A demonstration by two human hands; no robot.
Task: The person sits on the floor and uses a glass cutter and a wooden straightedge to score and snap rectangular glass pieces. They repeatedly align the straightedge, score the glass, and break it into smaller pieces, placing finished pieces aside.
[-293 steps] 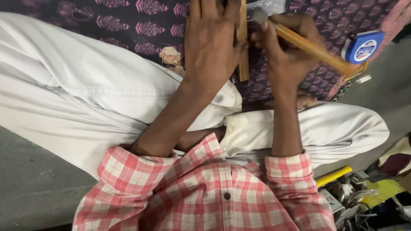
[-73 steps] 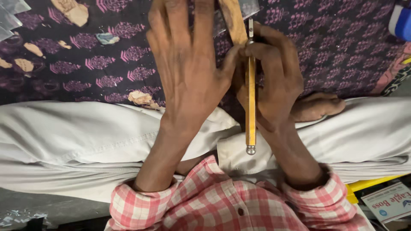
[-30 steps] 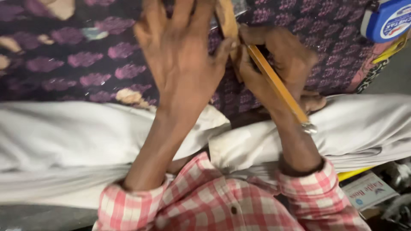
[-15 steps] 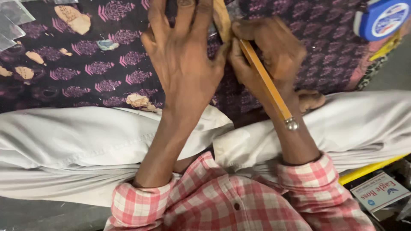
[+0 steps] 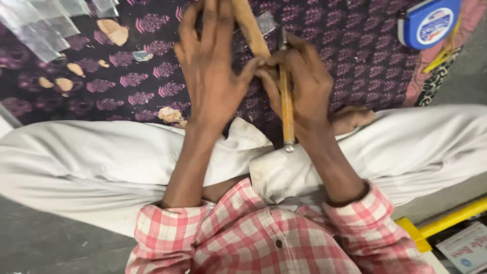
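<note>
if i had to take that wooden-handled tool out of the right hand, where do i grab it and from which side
Probably the bare lower end of the wooden-handled tool, just above its metal tip, coming from the lap side. The right hand wraps the upper shaft, and the left hand and wooden strip crowd the top. Only that end sticks out free.

Patterned purple cloth (image 5: 355, 45) — tape measure (image 5: 428, 23)
</note>
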